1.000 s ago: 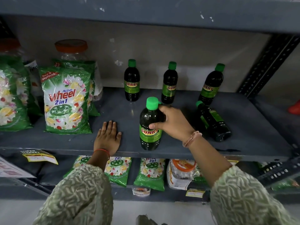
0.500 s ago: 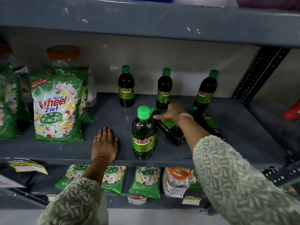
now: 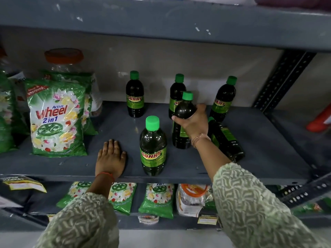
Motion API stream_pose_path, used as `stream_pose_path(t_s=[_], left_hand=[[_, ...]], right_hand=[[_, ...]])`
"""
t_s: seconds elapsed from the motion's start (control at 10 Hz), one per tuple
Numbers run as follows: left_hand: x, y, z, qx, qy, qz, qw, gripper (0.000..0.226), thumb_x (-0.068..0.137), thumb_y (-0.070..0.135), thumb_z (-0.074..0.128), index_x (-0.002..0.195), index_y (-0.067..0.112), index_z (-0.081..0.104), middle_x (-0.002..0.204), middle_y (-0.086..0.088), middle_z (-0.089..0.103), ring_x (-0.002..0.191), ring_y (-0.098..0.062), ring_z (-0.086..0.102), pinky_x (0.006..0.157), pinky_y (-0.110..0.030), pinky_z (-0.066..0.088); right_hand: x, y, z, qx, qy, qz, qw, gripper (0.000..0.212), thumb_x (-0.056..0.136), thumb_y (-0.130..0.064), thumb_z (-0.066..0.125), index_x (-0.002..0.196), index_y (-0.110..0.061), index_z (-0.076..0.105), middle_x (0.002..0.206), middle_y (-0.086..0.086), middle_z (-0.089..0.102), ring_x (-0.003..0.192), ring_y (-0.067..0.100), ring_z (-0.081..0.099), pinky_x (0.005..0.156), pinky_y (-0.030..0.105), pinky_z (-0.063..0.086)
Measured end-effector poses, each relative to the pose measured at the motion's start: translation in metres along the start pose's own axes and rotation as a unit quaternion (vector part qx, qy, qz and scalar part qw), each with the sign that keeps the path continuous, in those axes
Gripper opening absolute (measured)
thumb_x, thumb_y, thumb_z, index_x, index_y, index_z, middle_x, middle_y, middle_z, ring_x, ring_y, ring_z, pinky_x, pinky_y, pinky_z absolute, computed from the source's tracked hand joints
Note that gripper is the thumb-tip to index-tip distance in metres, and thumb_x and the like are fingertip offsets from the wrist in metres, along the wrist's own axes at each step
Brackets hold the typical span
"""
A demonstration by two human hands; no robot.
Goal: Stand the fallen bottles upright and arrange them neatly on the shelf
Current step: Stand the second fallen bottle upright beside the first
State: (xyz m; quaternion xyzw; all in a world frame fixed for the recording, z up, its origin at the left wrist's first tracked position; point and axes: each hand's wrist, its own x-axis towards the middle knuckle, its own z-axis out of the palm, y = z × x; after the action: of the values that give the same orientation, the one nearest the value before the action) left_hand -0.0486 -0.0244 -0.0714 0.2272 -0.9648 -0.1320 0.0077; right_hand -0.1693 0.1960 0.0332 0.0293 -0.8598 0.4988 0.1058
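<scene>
Dark bottles with green caps and "SUNNY" labels stand on the grey shelf point(image 3: 268, 140). Three are upright along the back: back left bottle point(image 3: 134, 97), back middle bottle point(image 3: 176, 92), back right bottle point(image 3: 223, 99). A front bottle point(image 3: 153, 149) stands upright near the shelf edge. My right hand point(image 3: 194, 122) is shut on another bottle point(image 3: 182, 111), held upright with its base on or just above the shelf. One fallen bottle point(image 3: 226, 140) lies on its side behind my right wrist. My left hand point(image 3: 111, 158) rests flat on the shelf, fingers apart.
Green "Wheel" detergent packets point(image 3: 56, 119) stand at the left, with an orange-lidded jar point(image 3: 64, 59) behind them. A perforated steel upright point(image 3: 283, 77) bounds the right. The lower shelf holds more packets point(image 3: 155, 199). An upper shelf point(image 3: 161, 20) overhangs.
My right hand let go of the front bottle, reached to a fallen bottle behind it, gripped it and raised it upright. My left hand stayed flat.
</scene>
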Motion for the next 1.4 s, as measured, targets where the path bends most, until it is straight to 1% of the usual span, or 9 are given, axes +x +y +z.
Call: stream_pose_path(t_s=[0.3, 0.5, 0.6, 0.7, 0.9, 1.0, 1.1, 1.2, 1.4], left_hand=[[0.001, 0.000, -0.001, -0.003, -0.010, -0.003, 1.000, 0.059, 0.097, 0.035, 0.024, 0.147, 0.008, 0.008, 0.159, -0.010, 0.005, 0.147, -0.025, 0.002, 0.121, -0.040, 0.008], [0.001, 0.000, -0.001, 0.000, -0.015, -0.004, 1.000, 0.059, 0.097, 0.035, 0.022, 0.147, 0.008, 0.006, 0.159, -0.010, 0.003, 0.147, -0.025, 0.001, 0.121, -0.040, 0.007], [0.000, -0.001, -0.001, 0.004, -0.013, -0.003, 1.000, 0.059, 0.097, 0.035, 0.023, 0.147, 0.008, 0.007, 0.159, -0.011, 0.004, 0.147, -0.025, 0.002, 0.121, -0.040, 0.008], [0.000, 0.000, -0.001, 0.003, -0.013, -0.002, 1.000, 0.059, 0.097, 0.035, 0.023, 0.147, 0.008, 0.007, 0.159, -0.011, 0.004, 0.147, -0.025, 0.002, 0.121, -0.040, 0.007], [-0.001, 0.000, -0.002, 0.012, -0.013, -0.001, 1.000, 0.059, 0.097, 0.034, 0.022, 0.147, 0.007, 0.007, 0.159, -0.011, 0.004, 0.147, -0.026, 0.002, 0.121, -0.040, 0.007], [-0.001, 0.001, -0.001, 0.026, -0.009, 0.003, 1.000, 0.059, 0.097, 0.034, 0.021, 0.146, 0.006, 0.006, 0.159, -0.012, 0.004, 0.147, -0.026, 0.001, 0.121, -0.040, 0.007], [-0.001, 0.001, -0.001, 0.035, -0.011, 0.021, 0.999, 0.058, 0.097, 0.033, 0.019, 0.146, 0.006, 0.005, 0.159, -0.011, 0.003, 0.147, -0.024, 0.000, 0.122, -0.039, 0.004], [-0.001, 0.000, -0.001, 0.030, -0.018, 0.031, 0.999, 0.057, 0.098, 0.033, 0.018, 0.146, 0.007, 0.004, 0.159, -0.010, 0.002, 0.147, -0.023, -0.001, 0.122, -0.038, 0.003], [-0.001, 0.000, -0.001, 0.013, -0.022, 0.028, 0.999, 0.057, 0.098, 0.033, 0.020, 0.147, 0.008, 0.004, 0.159, -0.009, 0.002, 0.147, -0.023, 0.000, 0.122, -0.037, 0.005]], right_hand=[[-0.024, -0.001, 0.008, -0.081, 0.116, -0.019, 0.990, 0.091, 0.050, -0.060, 0.077, 0.109, 0.001, 0.044, 0.115, 0.022, 0.048, 0.107, 0.038, 0.046, 0.091, 0.045, 0.039], [-0.003, -0.017, -0.003, -0.093, 0.006, 0.009, 0.996, 0.067, 0.059, -0.039, 0.076, 0.107, 0.000, 0.050, 0.113, 0.020, 0.054, 0.107, 0.035, 0.050, 0.092, 0.039, 0.043], [0.006, -0.025, -0.012, -0.092, -0.073, 0.041, 0.992, 0.068, 0.059, -0.039, 0.074, 0.113, -0.007, 0.049, 0.119, 0.017, 0.051, 0.114, 0.035, 0.048, 0.097, 0.040, 0.043], [0.008, -0.028, -0.014, -0.141, -0.048, 0.035, 0.988, 0.088, 0.058, -0.051, 0.076, 0.122, -0.003, 0.038, 0.130, 0.019, 0.040, 0.122, 0.038, 0.037, 0.102, 0.040, 0.035], [0.008, -0.031, -0.020, -0.057, -0.063, 0.005, 0.996, 0.059, 0.060, -0.020, 0.080, 0.106, -0.004, 0.046, 0.108, 0.014, 0.061, 0.102, 0.031, 0.059, 0.077, 0.029, 0.045], [0.009, -0.033, -0.021, -0.030, -0.115, 0.022, 0.993, 0.067, 0.061, -0.020, 0.080, 0.114, -0.008, 0.039, 0.110, 0.009, 0.056, 0.112, 0.032, 0.054, 0.084, 0.029, 0.044], [0.006, -0.026, -0.013, -0.128, -0.082, 0.003, 0.988, 0.087, 0.054, -0.047, 0.082, 0.118, -0.006, 0.038, 0.127, 0.017, 0.047, 0.122, 0.035, 0.040, 0.100, 0.038, 0.036], [0.003, -0.022, -0.016, -0.117, -0.070, -0.039, 0.990, 0.073, 0.056, -0.036, 0.084, 0.110, -0.003, 0.048, 0.120, 0.018, 0.055, 0.114, 0.033, 0.048, 0.094, 0.036, 0.038], [0.019, -0.020, -0.044, -0.004, -0.260, -0.008, 0.965, 0.059, 0.064, 0.008, 0.072, 0.119, -0.006, 0.055, 0.124, 0.017, 0.061, 0.116, 0.027, 0.056, 0.105, 0.043, 0.040]])
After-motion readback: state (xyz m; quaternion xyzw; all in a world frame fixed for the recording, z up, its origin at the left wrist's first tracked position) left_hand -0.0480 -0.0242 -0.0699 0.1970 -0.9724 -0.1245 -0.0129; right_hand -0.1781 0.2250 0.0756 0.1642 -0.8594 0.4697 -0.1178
